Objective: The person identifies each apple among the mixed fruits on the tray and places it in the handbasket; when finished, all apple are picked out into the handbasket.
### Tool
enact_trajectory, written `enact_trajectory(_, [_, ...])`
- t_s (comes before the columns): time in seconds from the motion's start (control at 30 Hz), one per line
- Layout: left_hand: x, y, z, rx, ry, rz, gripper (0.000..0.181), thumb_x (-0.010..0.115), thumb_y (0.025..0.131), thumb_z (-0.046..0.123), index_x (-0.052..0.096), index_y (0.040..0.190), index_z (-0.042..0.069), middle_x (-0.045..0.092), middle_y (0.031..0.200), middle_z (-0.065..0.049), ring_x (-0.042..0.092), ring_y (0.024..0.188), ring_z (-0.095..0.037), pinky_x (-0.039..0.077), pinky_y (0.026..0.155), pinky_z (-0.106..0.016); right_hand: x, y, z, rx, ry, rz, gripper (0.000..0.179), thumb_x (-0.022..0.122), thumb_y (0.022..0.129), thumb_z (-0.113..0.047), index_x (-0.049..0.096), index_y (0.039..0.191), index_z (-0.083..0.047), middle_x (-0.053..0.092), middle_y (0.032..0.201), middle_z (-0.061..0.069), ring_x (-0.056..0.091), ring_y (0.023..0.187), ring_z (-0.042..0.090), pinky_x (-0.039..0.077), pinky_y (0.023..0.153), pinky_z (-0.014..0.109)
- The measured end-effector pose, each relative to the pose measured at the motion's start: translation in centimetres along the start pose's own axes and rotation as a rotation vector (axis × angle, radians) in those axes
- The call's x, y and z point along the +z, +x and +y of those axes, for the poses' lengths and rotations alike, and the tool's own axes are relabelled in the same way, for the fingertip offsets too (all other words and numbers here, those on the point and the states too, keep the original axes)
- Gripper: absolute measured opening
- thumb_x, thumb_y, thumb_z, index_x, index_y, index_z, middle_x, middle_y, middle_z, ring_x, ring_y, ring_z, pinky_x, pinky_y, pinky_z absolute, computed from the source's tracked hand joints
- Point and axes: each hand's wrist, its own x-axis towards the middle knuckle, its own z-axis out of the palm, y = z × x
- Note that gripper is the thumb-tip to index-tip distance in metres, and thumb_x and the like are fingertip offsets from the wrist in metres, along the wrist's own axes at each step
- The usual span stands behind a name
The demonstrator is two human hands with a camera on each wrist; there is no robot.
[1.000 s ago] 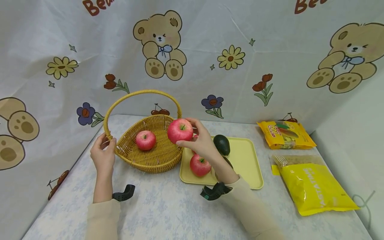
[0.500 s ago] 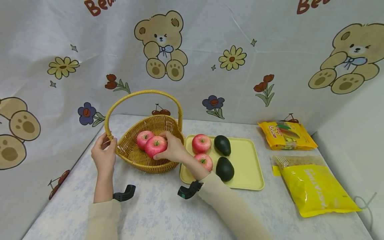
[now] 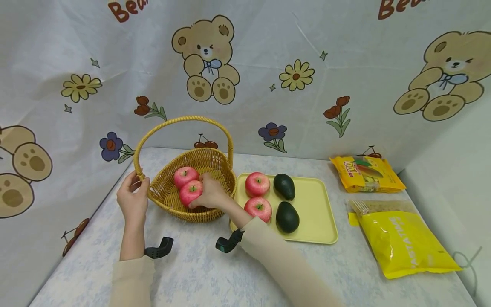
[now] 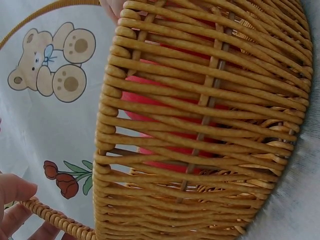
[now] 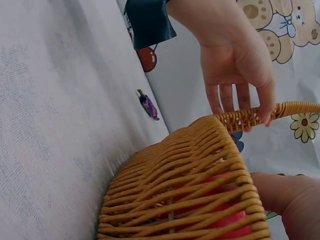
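Red apples [image 3: 186, 175] are sitting in the basket [image 3: 193, 216], the right hand [image 3: 213, 194] gripping the nearer one [image 3: 189, 194]. The left hand [image 3: 132, 197] is pinching the handle [image 3: 192, 118]. A tray [image 3: 316, 207] of avocados [image 3: 287, 217] and more apples [image 3: 257, 184] is standing alongside, bags [image 3: 408, 245] lying farther right.

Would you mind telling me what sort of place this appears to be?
Probably a small staged recording setup rather than a working kitchen: a white, bear-printed cloth backdrop hangs behind the pale blue-and-white patterned tabletop, and black, curved wrist-worn devices are in view.
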Motion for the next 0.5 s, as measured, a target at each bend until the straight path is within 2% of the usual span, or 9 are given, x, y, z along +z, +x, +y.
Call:
enact_trajectory(0.27, [-0.1,0.1,0.0,0.004,0.001,0.002,0.038,0.059,0.096,0.019,0.06,0.134,0.015,0.06,0.12,-0.004,0.054,0.104,-0.009,0.043,0.076,-0.014,1.2,0.8,-0.1,0.043,0.017,0.008,0.079,0.09,0.066,-0.029,0.047,0.129,-0.008,0.06,0.114,0.006,0.059,0.104,0.02,0.051,0.085,0.032])
enact_trajectory(0.5, [0.0,0.0,0.0,0.005,0.004,0.002,0.038,0.06,0.096,0.019,0.061,0.134,0.015,0.061,0.12,-0.004,0.054,0.105,-0.01,0.043,0.075,-0.015,1.3,1.1,0.0,0.039,0.021,-0.006,0.077,0.09,0.067,-0.03,0.048,0.127,-0.008,0.06,0.114,0.006,0.057,0.106,0.019,0.051,0.087,0.032])
